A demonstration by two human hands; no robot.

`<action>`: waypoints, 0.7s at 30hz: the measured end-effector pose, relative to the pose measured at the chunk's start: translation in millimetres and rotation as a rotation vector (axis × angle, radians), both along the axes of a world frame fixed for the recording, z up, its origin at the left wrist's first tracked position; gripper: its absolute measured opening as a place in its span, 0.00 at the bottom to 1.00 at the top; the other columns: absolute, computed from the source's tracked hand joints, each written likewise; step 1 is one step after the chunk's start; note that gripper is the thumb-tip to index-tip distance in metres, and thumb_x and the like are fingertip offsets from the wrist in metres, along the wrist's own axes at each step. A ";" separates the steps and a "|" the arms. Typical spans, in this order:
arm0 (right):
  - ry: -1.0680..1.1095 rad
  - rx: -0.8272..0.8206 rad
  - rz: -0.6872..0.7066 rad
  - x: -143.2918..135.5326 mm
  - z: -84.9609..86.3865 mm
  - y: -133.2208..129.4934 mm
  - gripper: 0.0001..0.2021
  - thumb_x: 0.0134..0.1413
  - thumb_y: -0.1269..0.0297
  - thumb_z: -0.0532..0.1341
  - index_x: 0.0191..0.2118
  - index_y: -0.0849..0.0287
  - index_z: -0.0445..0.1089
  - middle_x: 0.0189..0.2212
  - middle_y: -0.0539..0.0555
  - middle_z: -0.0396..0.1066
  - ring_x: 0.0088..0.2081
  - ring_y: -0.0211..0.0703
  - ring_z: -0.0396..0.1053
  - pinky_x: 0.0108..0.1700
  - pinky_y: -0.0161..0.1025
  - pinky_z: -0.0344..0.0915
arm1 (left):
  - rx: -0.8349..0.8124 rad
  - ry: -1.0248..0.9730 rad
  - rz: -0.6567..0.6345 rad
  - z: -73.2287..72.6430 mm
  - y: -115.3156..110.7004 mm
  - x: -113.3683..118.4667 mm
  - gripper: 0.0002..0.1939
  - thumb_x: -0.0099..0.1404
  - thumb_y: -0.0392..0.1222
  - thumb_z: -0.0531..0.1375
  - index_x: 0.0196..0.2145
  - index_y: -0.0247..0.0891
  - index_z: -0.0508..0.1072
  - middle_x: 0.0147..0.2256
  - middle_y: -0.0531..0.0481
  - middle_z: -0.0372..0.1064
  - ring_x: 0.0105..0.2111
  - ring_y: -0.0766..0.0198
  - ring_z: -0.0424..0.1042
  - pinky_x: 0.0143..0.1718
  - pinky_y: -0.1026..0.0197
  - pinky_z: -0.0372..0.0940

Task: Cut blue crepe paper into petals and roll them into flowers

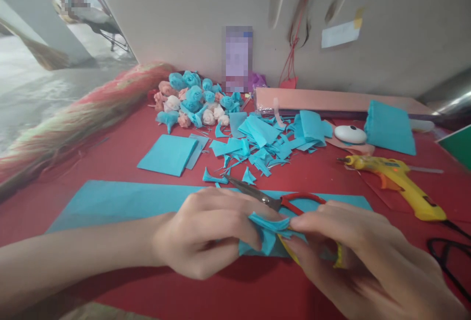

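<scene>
Turquoise paper scrap (270,226) in the head view, low over the larger blue sheet (121,204)! The left hand (213,231) curls its fingers tightly around one side; the right hand (362,246) pinches the other, a partly hidden yellow object (338,255) by its fingers. Red-handled scissors (271,200) lie just beyond.

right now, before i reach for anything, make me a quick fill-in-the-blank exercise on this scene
1. The left grip and right grip hold a small paper piece coloured light ____.
2. In the picture, the paper flowers lie to the ____ of the glue gun.
3. The glue gun's body is mostly ____.
4. The tabletop is ____.

Missing words: blue; left; yellow; red
</scene>
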State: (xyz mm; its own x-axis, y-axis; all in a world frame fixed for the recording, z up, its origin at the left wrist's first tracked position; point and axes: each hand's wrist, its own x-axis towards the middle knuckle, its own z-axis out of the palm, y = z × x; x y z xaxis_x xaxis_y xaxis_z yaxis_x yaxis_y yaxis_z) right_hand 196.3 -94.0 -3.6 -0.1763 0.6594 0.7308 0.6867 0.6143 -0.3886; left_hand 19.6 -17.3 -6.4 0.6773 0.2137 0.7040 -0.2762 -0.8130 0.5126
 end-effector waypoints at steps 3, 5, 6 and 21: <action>0.006 0.033 -0.026 0.2 3.3 0.0 0.03 0.56 0.69 0.56 0.33 0.57 0.65 0.17 0.44 0.67 0.15 0.30 0.61 0.21 0.31 0.61 | 0.004 0.013 0.002 0.5 -0.6 -0.1 0.13 0.48 0.19 0.49 0.26 0.28 0.70 0.32 0.36 0.74 0.36 0.62 0.74 0.40 0.66 0.70; -0.015 0.016 -0.011 0.3 7.0 0.6 0.02 0.55 0.70 0.57 0.31 0.58 0.65 0.16 0.43 0.66 0.15 0.29 0.61 0.20 0.30 0.61 | 0.002 0.009 0.009 0.7 -0.8 0.0 0.13 0.49 0.19 0.49 0.26 0.29 0.70 0.33 0.36 0.74 0.37 0.62 0.74 0.40 0.66 0.70; -0.048 -0.019 0.006 0.2 8.0 0.8 0.02 0.54 0.71 0.59 0.31 0.58 0.65 0.16 0.43 0.66 0.16 0.30 0.63 0.21 0.29 0.62 | 0.002 0.006 0.012 0.6 -0.8 0.0 0.13 0.49 0.19 0.49 0.26 0.29 0.70 0.33 0.36 0.74 0.37 0.62 0.74 0.40 0.66 0.70; -0.119 -0.016 0.024 1.8 8.3 3.0 0.08 0.58 0.66 0.56 0.29 0.59 0.67 0.15 0.43 0.66 0.16 0.29 0.62 0.21 0.30 0.60 | -0.032 0.039 -0.009 -5.0 -0.5 -0.3 0.12 0.52 0.22 0.50 0.30 0.32 0.66 0.28 0.41 0.73 0.32 0.61 0.74 0.35 0.64 0.71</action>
State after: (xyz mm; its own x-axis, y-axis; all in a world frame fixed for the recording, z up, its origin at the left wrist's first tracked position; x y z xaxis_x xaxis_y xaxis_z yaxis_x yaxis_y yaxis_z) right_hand 198.1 -91.0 4.7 -0.2771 0.6655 0.6931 0.7134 0.6257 -0.3156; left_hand 19.3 -17.8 -11.4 0.7062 0.2296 0.6697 -0.2627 -0.7934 0.5490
